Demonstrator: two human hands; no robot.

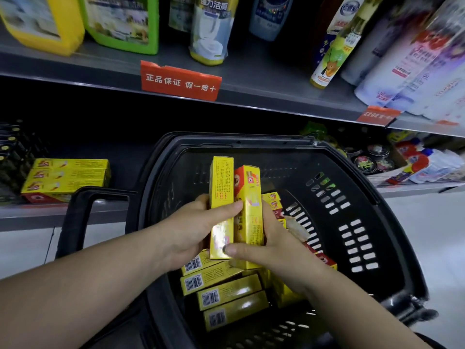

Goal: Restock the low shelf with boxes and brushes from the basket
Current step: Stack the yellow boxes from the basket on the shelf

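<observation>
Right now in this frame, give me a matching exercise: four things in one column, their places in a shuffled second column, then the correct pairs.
Things:
1. Two upright yellow boxes
2. Stacked yellow boxes
3. Red sign
4. Green jug

Places:
A. On the upper shelf
B. Held in both hands over the basket
C. On the low shelf, at left
D. Clipped to the upper shelf's front edge

Pairs: 1-B, 2-C, 3-D, 4-A. The left hand and right hand grip the boxes together.

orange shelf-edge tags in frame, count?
2. One orange tag sits on the upper shelf edge left of centre; a second, blurred one is further right on the same edge. More may lie outside the frame.
</observation>
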